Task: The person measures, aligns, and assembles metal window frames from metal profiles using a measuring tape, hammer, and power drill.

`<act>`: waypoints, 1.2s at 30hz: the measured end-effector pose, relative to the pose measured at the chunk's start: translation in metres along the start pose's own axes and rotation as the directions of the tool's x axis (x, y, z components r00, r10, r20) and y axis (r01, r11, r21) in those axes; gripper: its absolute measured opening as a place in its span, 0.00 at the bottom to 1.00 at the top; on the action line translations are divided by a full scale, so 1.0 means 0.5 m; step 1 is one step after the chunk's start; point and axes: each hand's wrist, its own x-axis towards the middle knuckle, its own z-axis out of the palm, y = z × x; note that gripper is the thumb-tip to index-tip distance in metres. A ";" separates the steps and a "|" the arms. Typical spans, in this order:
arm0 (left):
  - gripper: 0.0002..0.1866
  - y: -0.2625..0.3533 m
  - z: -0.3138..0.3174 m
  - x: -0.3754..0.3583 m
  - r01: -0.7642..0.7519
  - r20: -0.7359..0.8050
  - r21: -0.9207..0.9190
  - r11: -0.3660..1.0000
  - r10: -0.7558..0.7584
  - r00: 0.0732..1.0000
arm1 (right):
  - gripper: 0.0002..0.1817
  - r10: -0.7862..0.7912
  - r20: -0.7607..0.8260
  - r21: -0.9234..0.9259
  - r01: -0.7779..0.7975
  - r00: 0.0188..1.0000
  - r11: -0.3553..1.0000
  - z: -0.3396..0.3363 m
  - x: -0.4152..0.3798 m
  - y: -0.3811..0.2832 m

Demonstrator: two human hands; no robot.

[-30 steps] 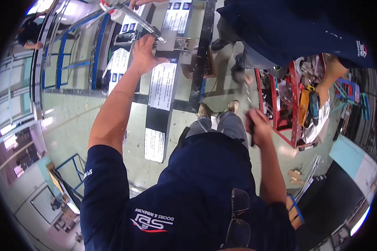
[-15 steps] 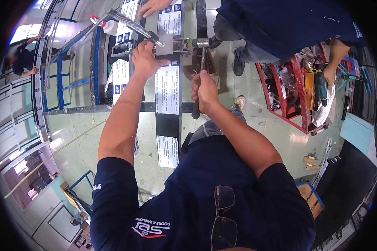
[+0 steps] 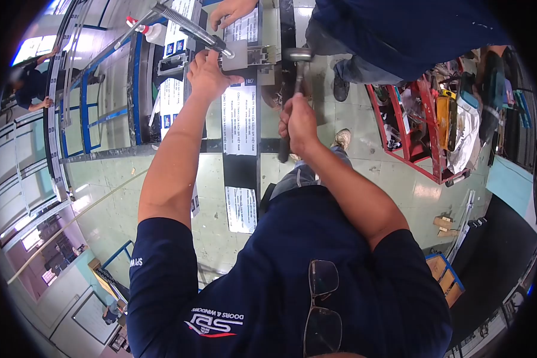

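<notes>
Hammer point(image 3: 299, 76) is in the closed grip of the right hand point(image 3: 302, 124), its head just beside the cut profile end point(image 3: 261, 55). The left hand point(image 3: 210, 77) lies fingers spread by the clamp point(image 3: 191, 28), thumb over the labelled bar point(image 3: 240, 122); whether it grips anything, I cannot tell. A co-worker's hand point(image 3: 232, 11) is beyond the clamp's tip.

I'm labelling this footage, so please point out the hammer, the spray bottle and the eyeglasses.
Hammer point(image 3: 299, 74): head view, metal shaft.
Spray bottle point(image 3: 156, 34): head view, white body.
Eyeglasses point(image 3: 325, 277): head view, lens nearer the hands.
</notes>
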 end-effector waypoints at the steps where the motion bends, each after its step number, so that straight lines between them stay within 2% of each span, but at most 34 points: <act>1: 0.56 0.001 -0.001 0.001 0.003 0.010 0.005 1.000 -0.003 1.000 | 0.17 0.061 0.023 -0.077 -0.059 0.998 0.995 -0.004 0.005 -0.006; 3: 0.56 0.003 -0.005 0.005 0.003 0.014 0.010 1.000 -0.003 1.000 | 0.18 0.094 0.026 -0.041 -0.093 0.995 0.995 -0.015 0.013 -0.010; 6: 0.57 0.009 -0.011 -0.001 0.023 0.042 0.008 1.000 -0.023 0.999 | 0.19 -0.133 -0.018 0.086 0.134 0.991 0.987 -0.007 -0.006 -0.005; 7: 0.54 0.009 -0.008 -0.001 0.032 0.023 -0.010 0.999 -0.031 0.999 | 0.19 -0.129 -0.015 0.084 0.130 0.991 0.988 -0.008 -0.006 -0.003; 9: 0.52 0.011 -0.006 0.000 0.033 -0.002 -0.026 0.999 -0.033 0.999 | 0.18 -0.011 0.077 -0.110 0.020 0.997 0.994 -0.009 0.002 -0.009; 10: 0.52 0.014 -0.009 0.001 0.042 0.016 -0.013 0.999 -0.042 0.999 | 0.18 0.026 0.106 -0.081 -0.017 0.994 0.997 -0.016 0.005 -0.020; 11: 0.52 0.015 -0.012 0.004 0.055 0.032 -0.001 0.998 -0.055 0.998 | 0.18 0.019 0.111 -0.083 -0.010 0.994 0.996 -0.013 0.006 -0.020; 13: 0.52 0.017 -0.011 0.002 0.073 0.043 -0.001 0.997 -0.073 0.996 | 0.19 -0.086 0.024 0.001 0.086 0.996 0.996 -0.009 -0.003 -0.010; 17: 0.52 0.016 -0.016 -0.002 0.075 0.049 -0.023 0.997 -0.074 0.996 | 0.20 0.009 0.097 -0.154 0.006 0.995 0.988 -0.023 0.005 -0.019; 18: 0.54 0.016 -0.019 -0.002 0.067 0.064 -0.024 0.997 -0.065 0.996 | 0.20 0.027 0.133 -0.132 -0.009 0.991 0.991 -0.034 0.001 -0.026; 21: 0.56 0.011 -0.014 -0.012 0.073 0.080 -0.031 0.997 -0.071 0.994 | 0.21 -0.012 0.107 -0.173 0.030 0.994 0.985 -0.069 -0.024 -0.007; 23: 0.58 -0.001 0.010 -0.025 0.066 -0.038 -0.151 0.986 -0.072 0.997 | 0.21 -0.012 0.116 -0.204 0.036 0.993 0.978 -0.109 -0.044 0.001; 25: 0.57 -0.009 0.034 -0.057 0.071 -0.100 -0.194 0.978 -0.092 0.991 | 0.21 -0.050 0.089 -0.415 0.083 0.995 0.906 -0.161 -0.063 0.002; 26: 0.56 -0.014 0.057 -0.074 0.050 -0.227 -0.259 0.965 -0.111 0.968 | 0.21 -0.053 0.092 -0.422 0.087 0.994 0.903 -0.201 -0.059 0.008; 27: 0.56 -0.016 0.074 -0.095 0.019 -0.344 -0.318 0.948 -0.135 0.929 | 0.21 -0.156 0.140 -0.538 0.207 0.978 0.817 -0.250 -0.052 0.019; 28: 0.54 -0.011 0.080 -0.123 0.061 -0.352 -0.390 0.919 -0.210 0.912 | 0.21 -0.250 0.200 -0.637 0.319 0.948 0.702 -0.292 -0.052 0.019; 29: 0.54 -0.010 0.086 -0.155 0.058 -0.353 -0.396 0.917 -0.210 0.912 | 0.21 -0.254 0.199 -0.640 0.321 0.947 0.698 -0.324 -0.062 0.008; 31: 0.51 -0.012 0.096 -0.230 0.020 -0.396 -0.516 0.857 -0.259 0.881 | 0.21 -0.393 0.239 -0.845 0.390 0.888 0.366 -0.381 -0.093 -0.006; 32: 0.50 -0.008 0.097 -0.271 0.029 -0.384 -0.510 0.860 -0.258 0.887 | 0.21 -0.399 0.235 -0.847 0.388 0.886 0.362 -0.406 -0.110 -0.011; 34: 0.49 -0.005 0.104 -0.340 0.036 -0.374 -0.512 0.858 -0.260 0.890 | 0.20 -0.384 0.138 -0.926 0.256 0.913 0.276 -0.452 -0.144 -0.019; 36: 0.44 -0.008 0.118 -0.385 -0.003 -0.418 -0.470 0.883 -0.220 0.882 | 0.20 -0.372 0.094 -0.945 0.200 0.924 0.259 -0.486 -0.174 -0.018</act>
